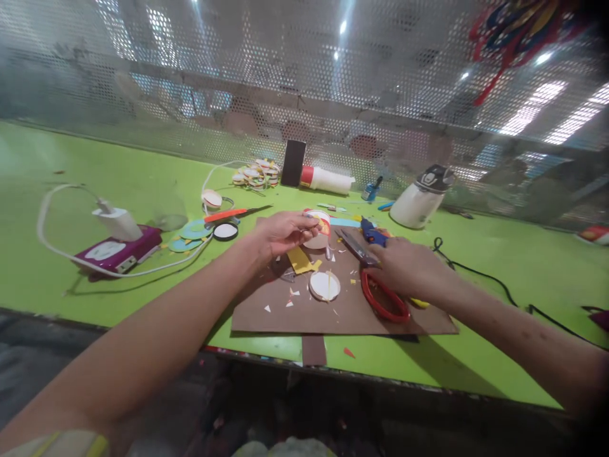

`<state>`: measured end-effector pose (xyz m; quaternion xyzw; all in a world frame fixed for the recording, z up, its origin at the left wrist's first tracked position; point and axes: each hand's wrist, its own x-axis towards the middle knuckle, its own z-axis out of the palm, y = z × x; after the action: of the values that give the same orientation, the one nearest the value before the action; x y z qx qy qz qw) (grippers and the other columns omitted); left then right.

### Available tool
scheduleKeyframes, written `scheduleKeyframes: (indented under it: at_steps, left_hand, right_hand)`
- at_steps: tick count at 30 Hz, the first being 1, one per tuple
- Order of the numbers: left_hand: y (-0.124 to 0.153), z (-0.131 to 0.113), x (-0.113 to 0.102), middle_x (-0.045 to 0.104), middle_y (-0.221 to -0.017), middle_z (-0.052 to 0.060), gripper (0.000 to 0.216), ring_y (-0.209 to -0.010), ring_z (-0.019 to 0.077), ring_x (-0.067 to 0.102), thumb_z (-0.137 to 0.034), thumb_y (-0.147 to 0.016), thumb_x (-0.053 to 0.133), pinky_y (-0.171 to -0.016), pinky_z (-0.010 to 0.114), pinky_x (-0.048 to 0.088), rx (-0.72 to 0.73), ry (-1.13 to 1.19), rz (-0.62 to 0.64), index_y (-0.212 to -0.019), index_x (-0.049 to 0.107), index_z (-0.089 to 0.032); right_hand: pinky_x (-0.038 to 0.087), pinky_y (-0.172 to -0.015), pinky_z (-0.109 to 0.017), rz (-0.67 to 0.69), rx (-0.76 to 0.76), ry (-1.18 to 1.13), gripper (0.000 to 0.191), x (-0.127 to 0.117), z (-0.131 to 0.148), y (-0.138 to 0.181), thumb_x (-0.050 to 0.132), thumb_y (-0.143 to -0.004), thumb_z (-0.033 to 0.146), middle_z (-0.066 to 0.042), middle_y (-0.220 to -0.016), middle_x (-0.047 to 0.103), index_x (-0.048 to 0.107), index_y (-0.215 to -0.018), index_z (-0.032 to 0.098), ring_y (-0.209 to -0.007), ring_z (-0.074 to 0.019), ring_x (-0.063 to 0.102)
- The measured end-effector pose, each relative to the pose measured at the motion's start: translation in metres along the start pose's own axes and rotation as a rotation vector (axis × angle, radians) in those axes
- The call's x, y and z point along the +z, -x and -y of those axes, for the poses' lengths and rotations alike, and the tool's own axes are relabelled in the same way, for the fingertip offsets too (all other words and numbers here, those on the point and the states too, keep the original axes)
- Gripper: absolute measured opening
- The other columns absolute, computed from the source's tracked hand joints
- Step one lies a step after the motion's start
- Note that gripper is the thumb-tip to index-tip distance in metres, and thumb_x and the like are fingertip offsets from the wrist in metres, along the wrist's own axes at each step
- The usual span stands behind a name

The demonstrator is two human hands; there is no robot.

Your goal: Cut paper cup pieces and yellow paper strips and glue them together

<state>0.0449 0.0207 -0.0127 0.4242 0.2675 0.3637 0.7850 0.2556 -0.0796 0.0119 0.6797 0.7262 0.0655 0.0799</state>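
Note:
My left hand [281, 232] pinches a round white paper disc with a red rim and a yellow piece [318, 230], holding it just above the brown card sheet [333, 317]. My right hand [408, 269] lies palm down over the red-handled scissors [375, 279], fingers curled on the handles; the blades point up and left. A second white disc with a thin stick across it [324, 285] lies on the card between my hands. A yellow paper strip [299, 259] and small paper scraps lie beside it.
A blue glue gun [372, 232] with a black cable sits behind the scissors. On the green table [71, 158] are a white charger [117, 221] on a purple box, teal rings, a red-handled knife [228, 214], stacked discs, a black phone [293, 162], cups and a white jug [419, 198]. A perforated metal wall stands behind.

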Motion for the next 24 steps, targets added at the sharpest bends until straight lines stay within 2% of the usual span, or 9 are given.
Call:
scheduleKeyframes:
  at_steps: [2, 5, 7, 9, 12, 15, 19, 24]
  left_hand:
    - [0.0, -0.001, 0.0, 0.061, -0.066, 0.007, 0.015, -0.055, 0.0061, 0.052, 0.005, -0.074, 0.056, -0.049, 0.013, 0.042, 0.017, 0.036, -0.029, -0.066, 0.062, -0.006]
    - [-0.001, -0.004, 0.001, 0.06, -0.062, 0.007, 0.016, -0.054, 0.0075, 0.053, 0.003, -0.074, 0.053, -0.051, 0.016, 0.045, 0.014, 0.089, -0.074, -0.064, 0.059, -0.007]
    - [-0.002, -0.006, 0.0, 0.058, -0.058, 0.007, 0.016, -0.051, 0.0075, 0.051, 0.001, -0.073, 0.052, -0.048, 0.015, 0.043, -0.001, 0.122, -0.102, -0.062, 0.057, -0.009]
    - [-0.003, -0.007, -0.001, 0.055, -0.054, 0.006, 0.017, -0.045, 0.0063, 0.047, 0.0, -0.07, 0.051, -0.04, 0.014, 0.037, -0.013, 0.16, -0.134, -0.058, 0.053, -0.01]
    - [-0.003, -0.007, -0.002, 0.049, -0.048, 0.003, 0.02, -0.038, 0.0037, 0.036, -0.002, -0.065, 0.051, -0.033, 0.014, 0.023, -0.009, 0.209, -0.184, -0.051, 0.044, -0.014]
    - [-0.001, -0.008, -0.001, 0.044, -0.044, 0.001, 0.023, -0.036, 0.0032, 0.031, -0.003, -0.06, 0.052, -0.032, 0.015, 0.017, 0.018, 0.233, -0.23, -0.048, 0.038, -0.016]
    - [0.001, -0.008, 0.001, 0.043, -0.044, 0.0, 0.021, -0.037, 0.0048, 0.033, -0.003, -0.056, 0.052, -0.032, 0.016, 0.017, 0.052, 0.233, -0.264, -0.048, 0.038, -0.016]
    - [0.001, -0.007, 0.002, 0.046, -0.046, 0.0, 0.013, -0.037, 0.0037, 0.035, -0.003, -0.056, 0.052, -0.033, 0.015, 0.019, 0.069, 0.221, -0.25, -0.052, 0.045, -0.014]
  right_hand:
    - [0.04, -0.065, -0.036, -0.026, -0.094, -0.021, 0.031, -0.013, 0.015, -0.004, 0.05, -0.084, 0.028, -0.021, -0.102, 0.067, 0.067, -0.107, 0.015, -0.093, -0.0338, 0.06]
    - [0.039, -0.063, -0.03, 0.011, -0.212, -0.115, 0.032, -0.025, 0.039, -0.016, 0.043, -0.091, 0.032, -0.011, -0.085, 0.071, 0.071, -0.101, 0.019, -0.076, -0.0216, 0.062]
    - [0.038, -0.061, -0.028, 0.061, -0.268, -0.171, 0.035, -0.026, 0.053, -0.027, 0.043, -0.091, 0.036, -0.008, -0.077, 0.071, 0.074, -0.087, 0.02, -0.067, -0.0177, 0.06]
    - [0.036, -0.056, -0.028, 0.124, -0.283, -0.208, 0.032, -0.023, 0.061, -0.038, 0.05, -0.087, 0.037, -0.006, -0.066, 0.068, 0.073, -0.072, 0.019, -0.061, -0.0167, 0.057]
    - [0.032, -0.05, -0.027, 0.214, -0.269, -0.266, 0.02, -0.015, 0.067, -0.052, 0.063, -0.076, 0.033, -0.005, -0.06, 0.065, 0.071, -0.065, 0.018, -0.055, -0.0154, 0.054]
    - [0.033, -0.047, -0.025, 0.288, -0.241, -0.351, 0.013, -0.011, 0.069, -0.06, 0.066, -0.072, 0.028, -0.004, -0.063, 0.065, 0.071, -0.067, 0.017, -0.056, -0.0145, 0.054]
    - [0.035, -0.048, -0.023, 0.342, -0.15, -0.462, 0.004, -0.006, 0.072, -0.063, 0.066, -0.065, 0.018, -0.002, -0.059, 0.062, 0.069, -0.065, 0.015, -0.056, -0.0135, 0.054]
    - [0.034, -0.048, -0.024, 0.285, -0.083, -0.619, 0.005, 0.0, 0.066, -0.06, 0.067, -0.062, 0.02, 0.001, -0.054, 0.057, 0.063, -0.059, 0.017, -0.054, -0.0127, 0.05]
